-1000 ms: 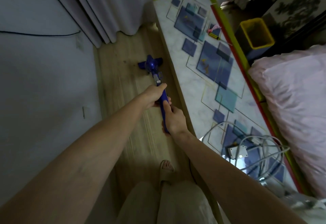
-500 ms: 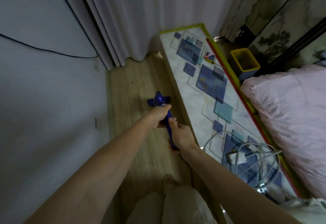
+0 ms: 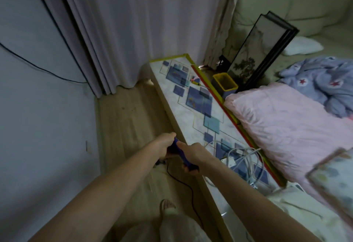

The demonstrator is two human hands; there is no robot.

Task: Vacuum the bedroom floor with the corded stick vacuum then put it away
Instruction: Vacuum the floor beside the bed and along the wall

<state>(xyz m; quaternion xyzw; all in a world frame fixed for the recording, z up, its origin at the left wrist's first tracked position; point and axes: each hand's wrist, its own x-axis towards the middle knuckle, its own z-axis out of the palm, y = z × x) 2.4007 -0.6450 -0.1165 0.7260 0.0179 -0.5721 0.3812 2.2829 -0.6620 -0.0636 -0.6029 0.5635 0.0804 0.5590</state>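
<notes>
Left hand: fingers curled round the upper end of the blue vacuum handle, smooth plastic.
Right hand: wrapped tight on the same handle, lower down.
Vacuum: head hidden behind the hands, over the wood-grain floor.
Cord: thin, black, trailing down across the planks.
Ledge: long, marbled, blue squares, just right of the handle.
Pillow: pink, soft, rumpled.

The vacuum came back toward six o'clock, its head now hidden behind the left hand; a black cord showed.
</notes>
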